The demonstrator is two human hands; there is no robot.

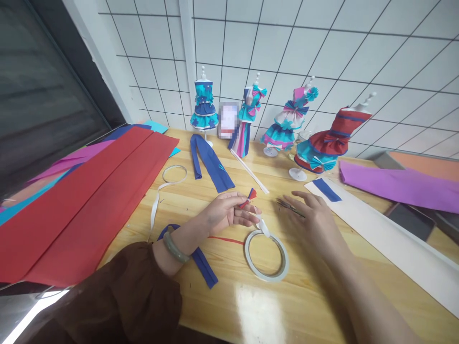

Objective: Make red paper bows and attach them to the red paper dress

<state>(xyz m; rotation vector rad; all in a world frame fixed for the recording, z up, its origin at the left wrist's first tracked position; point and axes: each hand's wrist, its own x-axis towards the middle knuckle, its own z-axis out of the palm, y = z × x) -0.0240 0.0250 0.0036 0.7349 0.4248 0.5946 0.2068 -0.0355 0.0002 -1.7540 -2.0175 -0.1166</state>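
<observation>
My left hand (233, 210) is closed in a pinch between thumb and forefinger, palm turned up. It grips a small pleated red-and-blue bow (248, 198). Below its other fingers, a white tape end (263, 225) rises from a roll of tape (250, 260) on the table. My right hand (315, 215), back upward, is low over the wood, its fingers on dark, pointed scissors (289, 207); their handles are hidden. A thin red strip (227, 239) runs from near my left wrist to the roll. A folded blue strip (204, 268) passes under my left forearm.
Behind stand several small dress forms (204, 102) in coloured paper dresses, with a blurred phone (228, 119) among them. Large red sheets (107, 191) lie left. A long white sheet (380, 234) and a purple sheet (398, 184) lie right. Blue folded paper (215, 167) and white sticks (249, 170) lie ahead.
</observation>
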